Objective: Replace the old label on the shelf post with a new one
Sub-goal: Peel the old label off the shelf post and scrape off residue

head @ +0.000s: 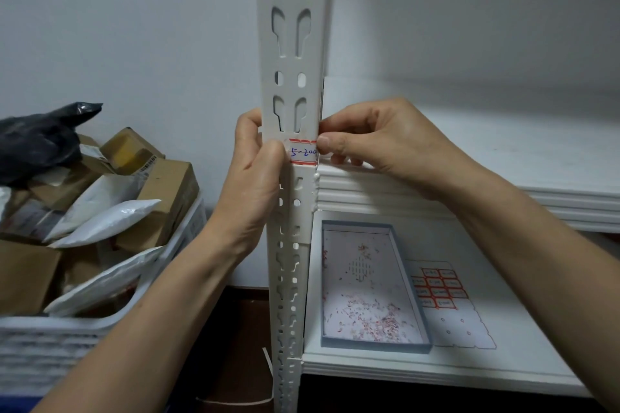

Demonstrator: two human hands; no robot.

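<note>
A white slotted shelf post [291, 54] runs up the middle of the head view. On it, at hand height, sits a white label [303, 151] with red borders and blue handwriting. My left hand [256, 174] wraps round the post's left side, and its thumb presses the label's left end. My right hand [379, 141] pinches the label's right end at the post's corner with thumb and forefinger. A sheet of red-bordered labels [439, 288] lies on the lower shelf.
A shallow grey-rimmed box [411, 288] holding small red and white paper scraps lies on the lower white shelf [503, 329] beside the label sheet. A white crate [50, 339] of cardboard parcels, white mailers and a black bag stands at the left.
</note>
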